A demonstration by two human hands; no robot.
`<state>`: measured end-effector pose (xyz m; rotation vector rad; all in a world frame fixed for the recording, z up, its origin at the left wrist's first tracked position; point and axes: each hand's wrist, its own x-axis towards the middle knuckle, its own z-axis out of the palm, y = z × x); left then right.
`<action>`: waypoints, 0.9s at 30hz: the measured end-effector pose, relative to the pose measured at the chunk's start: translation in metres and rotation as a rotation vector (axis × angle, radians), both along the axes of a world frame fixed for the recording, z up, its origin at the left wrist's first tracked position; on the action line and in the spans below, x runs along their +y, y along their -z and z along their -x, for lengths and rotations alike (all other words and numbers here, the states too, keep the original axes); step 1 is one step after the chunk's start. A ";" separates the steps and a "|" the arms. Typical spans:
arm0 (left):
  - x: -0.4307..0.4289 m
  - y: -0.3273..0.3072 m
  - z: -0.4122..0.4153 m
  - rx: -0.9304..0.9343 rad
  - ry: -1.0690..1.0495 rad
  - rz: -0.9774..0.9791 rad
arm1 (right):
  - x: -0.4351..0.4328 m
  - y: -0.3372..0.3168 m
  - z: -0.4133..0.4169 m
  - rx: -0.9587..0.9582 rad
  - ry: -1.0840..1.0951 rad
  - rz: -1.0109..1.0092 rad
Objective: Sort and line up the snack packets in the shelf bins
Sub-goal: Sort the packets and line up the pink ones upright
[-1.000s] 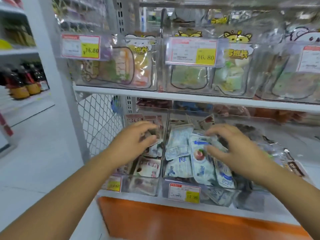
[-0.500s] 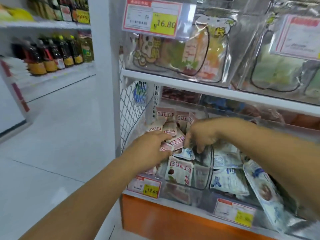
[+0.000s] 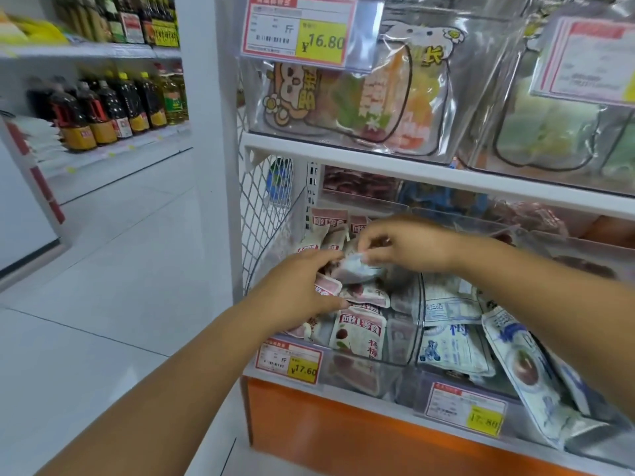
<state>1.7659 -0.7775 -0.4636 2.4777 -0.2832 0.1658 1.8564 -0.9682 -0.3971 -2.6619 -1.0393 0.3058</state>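
Since half a second ago the blue-and-white packet (image 3: 357, 267) has risen off the pink packets (image 3: 359, 333), pinched in my right hand (image 3: 409, 249). Left hand (image 3: 299, 290) lies curled on the pinks; grip unclear. The stray hangs over the left bin (image 3: 371, 362).

Judgement: carry it over the clear divider (image 3: 418, 321) and lay it with the blue packets (image 3: 453, 348). Upper shelf (image 3: 378, 166) sits low; open room lies toward me.

left hand (image 3: 296, 291) curled, right hand (image 3: 409, 248) pinching
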 end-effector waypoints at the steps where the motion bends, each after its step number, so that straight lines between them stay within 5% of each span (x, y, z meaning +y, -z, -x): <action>1: -0.001 -0.003 0.002 -0.012 0.011 0.041 | -0.003 -0.005 0.006 0.017 0.022 -0.109; 4: -0.003 -0.013 0.006 -0.046 -0.010 0.250 | -0.004 -0.014 0.023 0.100 0.056 -0.380; 7: 0.002 -0.027 0.012 -0.150 -0.093 0.268 | 0.002 -0.017 0.029 0.113 0.091 -0.435; 11: 0.025 -0.051 0.033 -0.298 -0.202 0.075 | -0.006 -0.023 0.023 0.139 0.121 -0.204; 17: 0.048 -0.057 0.058 -0.277 -0.298 0.081 | 0.025 0.000 0.017 0.172 -0.106 0.246; 23: 0.061 -0.054 0.062 -0.246 -0.304 0.175 | 0.070 0.041 0.004 -0.114 -0.174 0.732; 27: 0.059 -0.055 0.063 -0.249 -0.300 0.244 | 0.064 0.047 0.001 -0.244 -0.200 0.688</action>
